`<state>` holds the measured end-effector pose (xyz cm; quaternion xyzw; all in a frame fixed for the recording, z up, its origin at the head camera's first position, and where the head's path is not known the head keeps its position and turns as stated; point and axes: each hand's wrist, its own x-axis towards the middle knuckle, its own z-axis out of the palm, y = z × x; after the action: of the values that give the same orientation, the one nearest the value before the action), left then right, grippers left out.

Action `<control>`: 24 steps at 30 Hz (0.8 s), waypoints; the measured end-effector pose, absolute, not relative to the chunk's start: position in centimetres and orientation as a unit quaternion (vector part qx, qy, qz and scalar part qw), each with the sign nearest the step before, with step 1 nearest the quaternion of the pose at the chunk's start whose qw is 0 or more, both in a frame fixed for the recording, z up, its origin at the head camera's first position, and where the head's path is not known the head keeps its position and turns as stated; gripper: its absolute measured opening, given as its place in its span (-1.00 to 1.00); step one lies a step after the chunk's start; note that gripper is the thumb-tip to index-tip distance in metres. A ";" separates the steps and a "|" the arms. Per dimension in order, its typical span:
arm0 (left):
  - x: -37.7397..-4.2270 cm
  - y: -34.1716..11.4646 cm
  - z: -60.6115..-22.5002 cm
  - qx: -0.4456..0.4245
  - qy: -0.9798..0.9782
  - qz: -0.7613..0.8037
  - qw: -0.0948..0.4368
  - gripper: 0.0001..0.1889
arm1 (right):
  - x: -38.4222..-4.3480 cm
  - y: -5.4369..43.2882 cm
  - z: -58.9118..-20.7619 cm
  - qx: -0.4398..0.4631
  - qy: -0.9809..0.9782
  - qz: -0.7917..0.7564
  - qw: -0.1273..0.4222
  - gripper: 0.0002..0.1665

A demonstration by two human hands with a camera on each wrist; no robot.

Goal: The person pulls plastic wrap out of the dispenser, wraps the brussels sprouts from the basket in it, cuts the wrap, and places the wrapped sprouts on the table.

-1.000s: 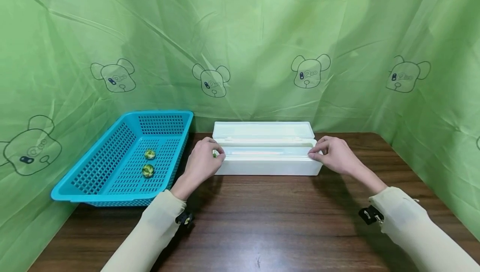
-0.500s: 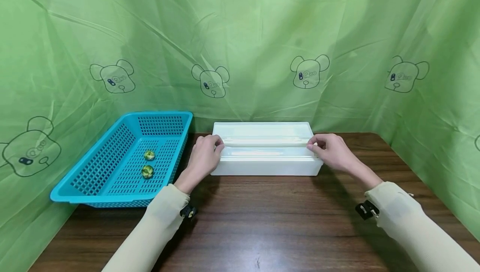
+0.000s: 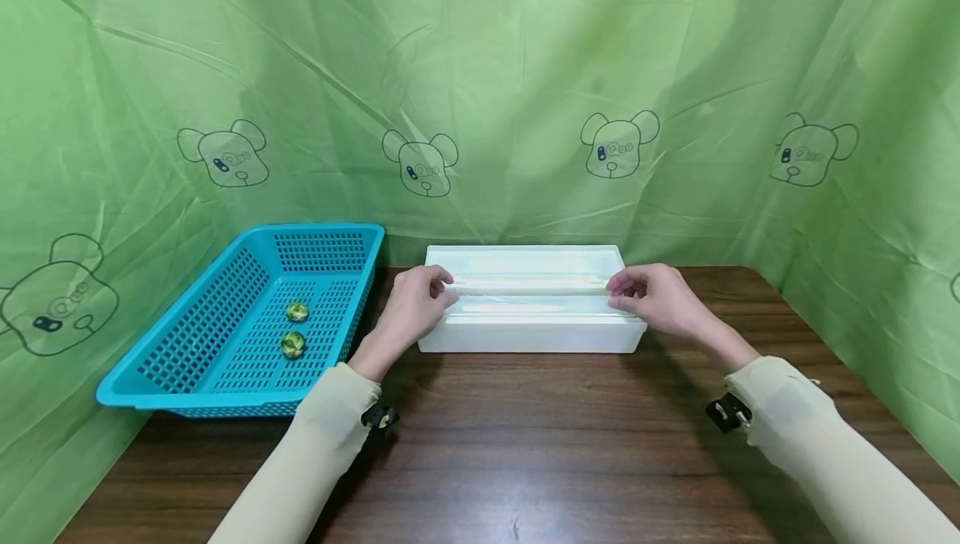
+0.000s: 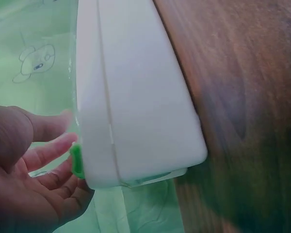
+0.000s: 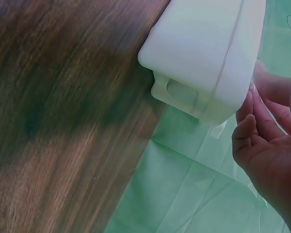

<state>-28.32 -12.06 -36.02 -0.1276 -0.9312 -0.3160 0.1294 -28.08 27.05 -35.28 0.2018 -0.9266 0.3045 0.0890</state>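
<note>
A long white cling film box (image 3: pixel 532 334) stands at the back of the table with its lid (image 3: pixel 525 259) tilted back. My left hand (image 3: pixel 414 301) is at the box's left end, thumb and forefinger parted. In the left wrist view, clear film (image 4: pixel 73 73) runs along the box's edge up to the thumb tip, and a green knob (image 4: pixel 76 161) sits beside the fingers. My right hand (image 3: pixel 658 298) is at the right end, thumb and fingertips at the box's upper edge. I cannot tell whether it pinches the film.
A blue perforated basket (image 3: pixel 251 398) stands on the left, with two small leafy green balls (image 3: pixel 293 344) inside. A green curtain (image 3: pixel 510 69) hangs behind and at both sides. Brown wooden tabletop (image 3: pixel 517 436) lies in front of the box.
Both hands have shifted slightly upward in the head view, the right one also a little left. Thumb and forefinger of each hand stand farther apart than before. The basket stays put.
</note>
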 end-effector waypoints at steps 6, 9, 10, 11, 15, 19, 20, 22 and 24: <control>-28.4 -12.2 -35.7 -0.132 -0.932 -0.305 0.141 -0.83 | -28.3 27.1 -35.1 0.203 -0.930 0.290 0.097 -0.92; -28.4 -12.2 -35.6 -0.122 -0.933 -0.306 0.145 -0.85 | -28.3 26.9 -35.1 0.195 -0.930 0.300 0.091 -0.90; -28.4 -12.3 -35.6 -0.118 -0.933 -0.306 0.146 -0.85 | -28.3 26.8 -35.0 0.193 -0.929 0.305 0.086 -0.90; -28.4 -12.3 -35.6 -0.116 -0.933 -0.306 0.147 -0.86 | -28.3 26.7 -35.0 0.190 -0.928 0.312 0.081 -0.90; -28.4 -12.2 -35.5 -0.105 -0.935 -0.307 0.145 -0.86 | -28.5 26.4 -35.0 0.181 -0.923 0.334 0.062 -0.88; -28.4 -12.1 -35.4 -0.097 -0.938 -0.302 0.139 -0.81 | -28.6 26.3 -35.1 0.189 -0.923 0.327 0.070 -0.84; -28.4 -12.1 -35.4 -0.097 -0.939 -0.300 0.138 -0.81 | -28.7 26.3 -35.1 0.191 -0.924 0.321 0.076 -0.83; -28.4 -12.1 -35.4 -0.097 -0.940 -0.295 0.138 -0.83 | -28.7 26.2 -35.1 0.196 -0.927 0.307 0.088 -0.84; -28.5 -12.1 -35.4 -0.099 -0.941 -0.292 0.141 -0.86 | -28.7 26.3 -35.0 0.192 -0.930 0.298 0.095 -0.88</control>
<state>-28.50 -12.11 -35.39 -0.0988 -0.9408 -0.2918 0.1411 -28.73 26.30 -35.04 0.1918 -0.9302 0.2982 0.0949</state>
